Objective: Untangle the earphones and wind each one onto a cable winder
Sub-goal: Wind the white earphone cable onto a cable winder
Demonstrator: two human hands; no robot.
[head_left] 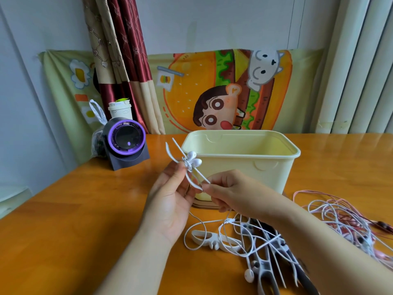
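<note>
Winding step, head view. The left hand (170,201) pinches the waist of a white cable winder (198,174) between thumb and fingertips and holds it above the table (74,220). Two earbuds (194,158) sit at that pinch, already lashed to the waist. The right hand (229,192), fingers pressed together, pinches the cable (200,220) just below the left-hand pinch, at the winder's lower tip. Whether the tip itself is also caught cannot be told. From the right-hand grip the cable drops slack to the table and loops beneath both hands.

To do the step well, judged from this pose:
- Keep the left pinch firmly on the waist so that the buds do not slip.
- Let the cable feed through the right fingers under light tension.
- Lay each turn over the winder's arms, none crossing the last.
- Draw the slack clear of the spare white winder (204,237) lying under the grip.

The tangle of white and pink cables (340,213) lies beyond the right wrist, not yet sorted. A cream tub (244,165) stands directly behind the held winder.

No brand, label or legible writing appears on the winder, the tub, the purple-ringed device (125,137) or the cartoon cloth (212,92).
</note>
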